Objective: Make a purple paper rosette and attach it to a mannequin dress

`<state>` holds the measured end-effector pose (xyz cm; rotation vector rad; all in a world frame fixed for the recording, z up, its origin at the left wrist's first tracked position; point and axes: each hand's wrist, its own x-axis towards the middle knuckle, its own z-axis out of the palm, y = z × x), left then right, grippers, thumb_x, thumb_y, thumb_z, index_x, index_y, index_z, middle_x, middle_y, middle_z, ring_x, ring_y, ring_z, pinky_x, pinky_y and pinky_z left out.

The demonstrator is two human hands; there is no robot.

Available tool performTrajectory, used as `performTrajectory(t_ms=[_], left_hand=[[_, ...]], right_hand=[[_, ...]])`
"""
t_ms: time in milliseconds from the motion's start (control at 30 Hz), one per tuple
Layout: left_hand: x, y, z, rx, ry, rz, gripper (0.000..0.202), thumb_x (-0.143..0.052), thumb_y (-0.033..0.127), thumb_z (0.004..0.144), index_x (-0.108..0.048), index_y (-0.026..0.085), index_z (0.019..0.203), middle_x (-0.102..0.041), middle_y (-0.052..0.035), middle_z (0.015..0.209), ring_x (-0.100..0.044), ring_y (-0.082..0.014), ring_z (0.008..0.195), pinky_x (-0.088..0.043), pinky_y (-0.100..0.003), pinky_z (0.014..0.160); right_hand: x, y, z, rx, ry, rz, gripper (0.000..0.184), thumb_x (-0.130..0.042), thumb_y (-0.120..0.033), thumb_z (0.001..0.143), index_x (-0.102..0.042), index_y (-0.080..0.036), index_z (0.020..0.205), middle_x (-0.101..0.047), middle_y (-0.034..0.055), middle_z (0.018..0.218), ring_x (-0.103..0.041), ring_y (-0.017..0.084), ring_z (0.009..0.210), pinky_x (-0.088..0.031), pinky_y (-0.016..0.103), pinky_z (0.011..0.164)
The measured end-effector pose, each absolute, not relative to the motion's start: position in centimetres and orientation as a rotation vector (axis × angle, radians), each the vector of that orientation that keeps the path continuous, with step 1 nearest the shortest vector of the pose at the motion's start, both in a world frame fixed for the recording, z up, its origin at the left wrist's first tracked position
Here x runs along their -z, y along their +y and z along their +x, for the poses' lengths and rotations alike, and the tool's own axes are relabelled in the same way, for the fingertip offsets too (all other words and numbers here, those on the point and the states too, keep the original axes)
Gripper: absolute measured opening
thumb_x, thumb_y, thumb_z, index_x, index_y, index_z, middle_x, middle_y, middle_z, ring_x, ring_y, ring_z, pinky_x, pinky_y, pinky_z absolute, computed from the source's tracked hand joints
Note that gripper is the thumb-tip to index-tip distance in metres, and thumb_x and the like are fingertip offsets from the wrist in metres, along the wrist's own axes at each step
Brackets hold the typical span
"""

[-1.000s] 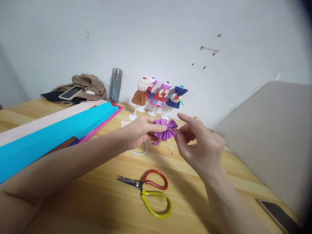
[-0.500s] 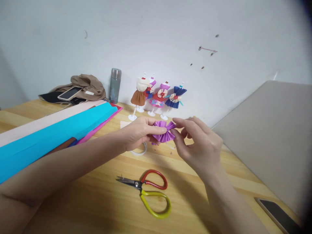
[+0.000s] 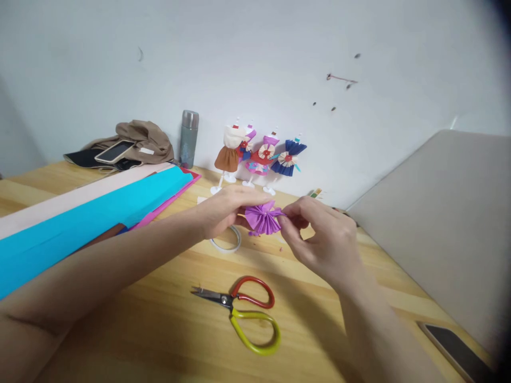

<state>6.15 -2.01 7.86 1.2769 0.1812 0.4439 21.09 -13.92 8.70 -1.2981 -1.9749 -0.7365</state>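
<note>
A purple pleated paper rosette (image 3: 263, 220) is held up over the table between my two hands. My left hand (image 3: 223, 210) supports it from the left, fingers partly hidden behind the pleats and one finger stretched along its top. At the rosette's right edge, my right hand (image 3: 323, 234) pinches the gathered paper between thumb and fingertips. Below lie scissors (image 3: 224, 299) with one red and one yellow handle, blades pointing left. A roll of white tape (image 3: 238, 240) rests flat under my left hand, with small purple scraps nearby.
Miniature paper dresses on white stands (image 3: 228, 157) line the wall. Folded coloured paper sheets (image 3: 99, 213) lie at left, near a thermos flask (image 3: 189, 139), a brown cloth (image 3: 147, 139) and a phone (image 3: 115, 151). Another phone (image 3: 455, 348) and a pale panel (image 3: 439, 223) are at right.
My left thumb has come off the rosette's centre, so more of its pleats show. The rosette has shifted slightly left and turned, with the right hand still pinching its right edge.
</note>
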Motion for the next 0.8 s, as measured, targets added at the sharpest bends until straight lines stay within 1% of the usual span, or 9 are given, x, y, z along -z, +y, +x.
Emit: performTrajectory(t_ms=[67, 200, 333, 467, 567, 667, 733, 800], left_hand=[[-7.8, -1.9, 6.1, -0.415, 0.173, 1.320, 0.018, -0.072, 0.027, 0.075, -0.069, 0.012, 0.085, -0.068, -0.0069, 0.085, -0.062, -0.0157, 0.079, -0.049, -0.030, 0.075], [-7.8, -1.9, 6.1, -0.406, 0.284, 1.362, 0.031, -0.074, 0.014, 0.070, -0.070, 0.012, 0.101, -0.071, -0.0067, 0.090, -0.065, -0.0147, 0.082, -0.050, -0.030, 0.079], [-7.7, -1.7, 6.2, -0.381, 0.297, 1.358, 0.036, -0.073, 0.006, 0.066, -0.070, 0.011, 0.101, -0.072, -0.0065, 0.089, -0.066, -0.0127, 0.080, -0.052, -0.029, 0.081], [-7.5, -1.4, 6.2, -0.352, 0.274, 1.371, 0.039, -0.071, 0.005, 0.065, -0.070, 0.011, 0.103, -0.071, -0.0042, 0.083, -0.066, -0.0115, 0.074, -0.052, -0.028, 0.075], [-7.4, -1.2, 6.2, -0.358, 0.253, 1.405, 0.038, -0.071, 0.005, 0.063, -0.071, 0.013, 0.100, -0.070, -0.0033, 0.083, -0.065, -0.0108, 0.073, -0.052, -0.026, 0.072], [-7.2, -1.1, 6.2, -0.336, 0.240, 1.407, 0.038, -0.070, 0.006, 0.061, -0.071, 0.014, 0.098, -0.071, -0.0027, 0.083, -0.064, -0.0104, 0.072, -0.051, -0.024, 0.069], [-7.1, -1.0, 6.3, -0.305, 0.214, 1.402, 0.038, -0.070, 0.008, 0.061, -0.072, 0.013, 0.098, -0.071, -0.0031, 0.084, -0.064, -0.0106, 0.072, -0.051, -0.024, 0.068], [-7.1, -0.9, 6.3, -0.291, 0.197, 1.399, 0.038, -0.070, 0.009, 0.061, -0.073, 0.013, 0.098, -0.071, -0.0031, 0.083, -0.063, -0.0102, 0.072, -0.050, -0.023, 0.068]], right_hand=[[-8.7, -13.9, 21.0, 0.714, -1.997, -1.306, 0.017, -0.057, -0.011, 0.089, -0.053, -0.020, 0.075, -0.057, -0.0024, 0.060, -0.053, 0.009, 0.051, -0.041, 0.021, 0.049], [-8.5, -13.9, 20.7, 0.635, -2.023, -1.307, 0.016, -0.058, -0.012, 0.088, -0.053, -0.021, 0.076, -0.058, -0.0019, 0.061, -0.052, 0.010, 0.052, -0.042, 0.022, 0.050], [-8.3, -13.8, 20.5, 0.515, -2.015, -1.304, 0.017, -0.057, -0.011, 0.087, -0.053, -0.021, 0.074, -0.058, -0.0021, 0.060, -0.051, 0.010, 0.051, -0.042, 0.022, 0.050], [-8.3, -13.8, 20.4, 0.302, -1.952, -1.366, 0.019, -0.058, -0.015, 0.086, -0.054, -0.021, 0.068, -0.055, -0.0035, 0.056, -0.049, 0.009, 0.049, -0.040, 0.022, 0.048], [-8.3, -13.8, 20.4, 0.051, -1.859, -1.440, 0.023, -0.060, -0.024, 0.087, -0.056, -0.020, 0.065, -0.055, -0.0032, 0.055, -0.047, 0.009, 0.049, -0.039, 0.022, 0.047], [-8.3, -13.6, 20.5, -0.228, -1.761, -1.479, 0.030, -0.064, -0.038, 0.086, -0.056, -0.020, 0.064, -0.056, -0.0018, 0.056, -0.047, 0.011, 0.050, -0.040, 0.024, 0.047], [-8.3, -13.4, 20.7, -0.393, -1.699, -1.480, 0.036, -0.067, -0.049, 0.083, -0.055, -0.021, 0.064, -0.055, -0.0011, 0.057, -0.048, 0.011, 0.050, -0.040, 0.025, 0.045], [-8.3, -13.2, 20.8, -0.519, -1.646, -1.461, 0.042, -0.070, -0.057, 0.079, -0.055, -0.021, 0.064, -0.055, -0.0012, 0.057, -0.047, 0.011, 0.049, -0.041, 0.025, 0.044]])
